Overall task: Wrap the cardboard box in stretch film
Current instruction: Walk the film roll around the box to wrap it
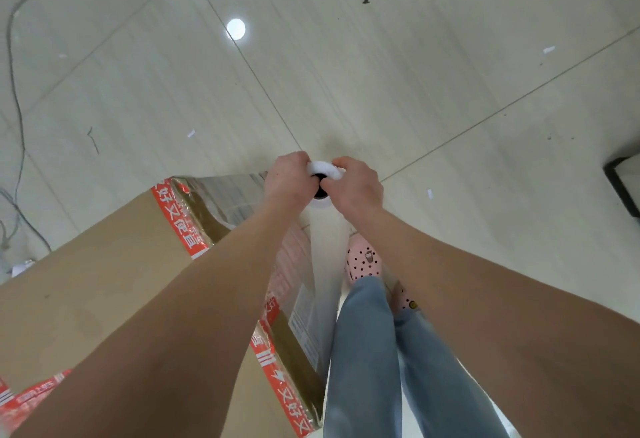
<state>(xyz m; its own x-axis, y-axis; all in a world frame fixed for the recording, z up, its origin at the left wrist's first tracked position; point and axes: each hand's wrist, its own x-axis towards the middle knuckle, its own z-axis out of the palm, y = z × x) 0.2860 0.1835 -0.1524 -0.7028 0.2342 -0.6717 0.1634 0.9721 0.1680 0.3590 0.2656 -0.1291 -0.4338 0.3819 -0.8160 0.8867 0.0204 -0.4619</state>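
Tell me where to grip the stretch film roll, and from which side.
Grip its top end from above, at the open core, as the left hand and right hand do. The stretch film roll stands upright beside the cardboard box, film leaving its side, so keep that free.

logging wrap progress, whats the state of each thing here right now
stretch film roll: upright, gripped at its top end by both hands
film sheet: pulled taut from roll to box corner
cardboard box: closed, red-taped, film on sides, top bare
left hand: curled on roll top
right hand: curled on roll top
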